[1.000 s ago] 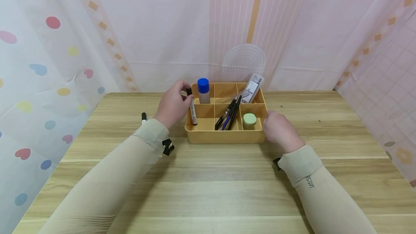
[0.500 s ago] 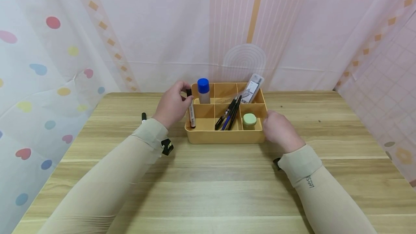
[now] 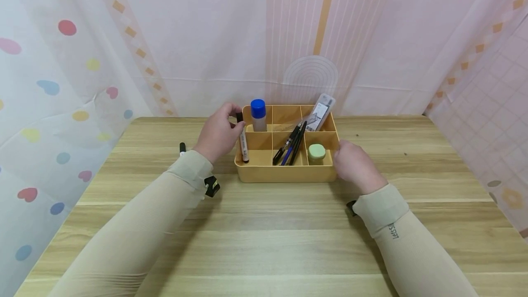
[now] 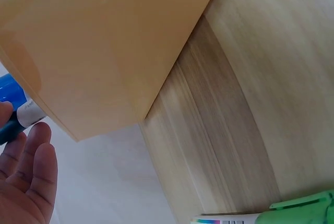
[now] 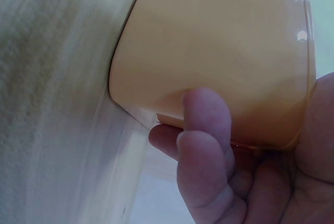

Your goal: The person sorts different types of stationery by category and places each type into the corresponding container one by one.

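My left hand (image 3: 218, 134) pinches the black cap of a white-bodied marker (image 3: 244, 147) between thumb and fingers. That marker leans nearly upright in the front left compartment of a yellow divided organizer box (image 3: 284, 174). At the box's right wall, my right hand (image 3: 356, 165) grips the side; the right wrist view shows its fingers (image 5: 206, 119) against the outer wall. Several pens (image 3: 292, 145) lean in the front middle compartment. A light green rounded item (image 3: 316, 151) sits front right. Behind stand a blue-capped bottle (image 3: 258, 114) and a clear pencil-lead case (image 3: 320, 112).
Left of the box, a black-capped marker (image 3: 183, 148) lies on the wooden table (image 3: 264, 242), partly hidden by the left arm. The left wrist view shows a green-capped marker (image 4: 302, 212) on the tabletop. A patterned curtain (image 3: 206, 35) hangs behind the table.
The held marker has sunk slightly lower into the front left compartment and its lower end has shifted left. The right hand and the box have stayed in place.
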Demonstrator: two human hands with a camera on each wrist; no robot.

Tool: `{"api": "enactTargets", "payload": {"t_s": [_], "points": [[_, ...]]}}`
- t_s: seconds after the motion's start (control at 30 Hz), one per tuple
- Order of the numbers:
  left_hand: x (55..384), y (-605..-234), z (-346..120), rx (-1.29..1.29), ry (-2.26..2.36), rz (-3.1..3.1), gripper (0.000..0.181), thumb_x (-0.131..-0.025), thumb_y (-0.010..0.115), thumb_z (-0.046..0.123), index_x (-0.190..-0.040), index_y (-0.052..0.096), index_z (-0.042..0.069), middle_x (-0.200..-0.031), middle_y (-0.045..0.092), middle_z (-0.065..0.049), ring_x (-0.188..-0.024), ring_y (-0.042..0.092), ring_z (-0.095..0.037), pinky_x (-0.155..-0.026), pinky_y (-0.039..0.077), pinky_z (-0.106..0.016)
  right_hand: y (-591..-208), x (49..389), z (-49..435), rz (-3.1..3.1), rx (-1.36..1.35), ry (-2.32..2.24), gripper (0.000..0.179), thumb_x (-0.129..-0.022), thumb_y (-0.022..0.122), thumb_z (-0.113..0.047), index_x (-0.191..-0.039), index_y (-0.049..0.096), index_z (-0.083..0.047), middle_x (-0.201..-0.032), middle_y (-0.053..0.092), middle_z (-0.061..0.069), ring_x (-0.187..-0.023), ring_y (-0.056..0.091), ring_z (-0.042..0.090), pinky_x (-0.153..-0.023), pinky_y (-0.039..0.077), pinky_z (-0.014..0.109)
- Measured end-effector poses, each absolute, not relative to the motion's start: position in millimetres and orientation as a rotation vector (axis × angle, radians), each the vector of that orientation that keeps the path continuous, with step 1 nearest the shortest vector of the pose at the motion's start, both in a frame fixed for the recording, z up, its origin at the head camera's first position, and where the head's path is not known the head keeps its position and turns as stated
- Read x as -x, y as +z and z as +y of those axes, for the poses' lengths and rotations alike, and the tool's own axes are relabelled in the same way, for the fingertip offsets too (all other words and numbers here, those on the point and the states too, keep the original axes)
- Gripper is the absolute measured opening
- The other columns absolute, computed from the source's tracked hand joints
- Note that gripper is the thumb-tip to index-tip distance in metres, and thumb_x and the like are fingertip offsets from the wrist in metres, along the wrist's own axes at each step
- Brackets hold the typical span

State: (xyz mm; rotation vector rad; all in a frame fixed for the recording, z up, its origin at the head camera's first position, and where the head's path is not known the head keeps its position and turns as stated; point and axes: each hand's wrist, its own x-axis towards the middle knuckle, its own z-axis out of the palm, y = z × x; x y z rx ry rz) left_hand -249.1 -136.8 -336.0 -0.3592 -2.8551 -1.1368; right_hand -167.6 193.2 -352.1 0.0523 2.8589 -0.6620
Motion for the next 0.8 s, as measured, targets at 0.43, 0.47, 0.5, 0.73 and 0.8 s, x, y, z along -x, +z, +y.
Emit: {"api": "enactTargets", "payload": {"t_s": [0.43,0.47,0.5,0.73,0.8], "points": [[248.1,-335.5,-137.1,0.361,-1.137,-2.847,0.037,-0.106,0.064,0.019,-0.141,0.053,0.01,-0.142,0.061,-0.01,-0.112,0.071,-0.031,-0.092,0.061,-0.045,-351.6,167.3,193.5,2.854,-0.057,-0.674,0.048,-0.106,0.027,-0.013,-0.139,0.049,0.015,-0.106,0.067,0.027,-0.078,0.061,0.029,-0.067,0.051,0.038],[248.2,-335.7,-137.2,0.36,-1.139,-2.846,0.037,-0.106,0.064,0.019,-0.141,0.053,0.011,-0.142,0.062,-0.01,-0.112,0.071,-0.031,-0.091,0.061,-0.045,-351.6,167.3,193.4,2.852,-0.057,-0.676,0.048,-0.106,0.027,-0.013,-0.138,0.049,0.015,-0.104,0.067,0.027,-0.078,0.061,0.029,-0.067,0.051,0.038],[248.2,-335.8,-137.4,0.36,-1.14,-2.846,0.037,-0.106,0.064,0.019,-0.141,0.053,0.011,-0.141,0.062,-0.01,-0.112,0.071,-0.031,-0.091,0.061,-0.045,-351.7,167.4,193.5,2.853,-0.055,-0.675,0.047,-0.106,0.027,-0.013,-0.138,0.049,0.015,-0.103,0.067,0.026,-0.078,0.061,0.029,-0.067,0.051,0.038],[247.9,-336.0,-138.0,0.362,-1.156,-2.847,0.039,-0.106,0.063,0.019,-0.142,0.051,0.01,-0.14,0.061,-0.01,-0.111,0.071,-0.031,-0.092,0.061,-0.045,-351.7,167.6,193.5,2.843,-0.053,-0.674,0.048,-0.106,0.027,-0.013,-0.138,0.048,0.016,-0.097,0.067,0.024,-0.075,0.063,0.028,-0.066,0.052,0.037],[247.5,-335.8,-138.0,0.363,-1.159,-2.847,0.039,-0.106,0.063,0.019,-0.142,0.051,0.01,-0.141,0.061,-0.011,-0.111,0.071,-0.031,-0.092,0.061,-0.045,-351.6,167.5,193.3,2.844,-0.052,-0.673,0.047,-0.106,0.027,-0.013,-0.137,0.049,0.016,-0.097,0.067,0.024,-0.075,0.063,0.028,-0.066,0.052,0.037]]}}
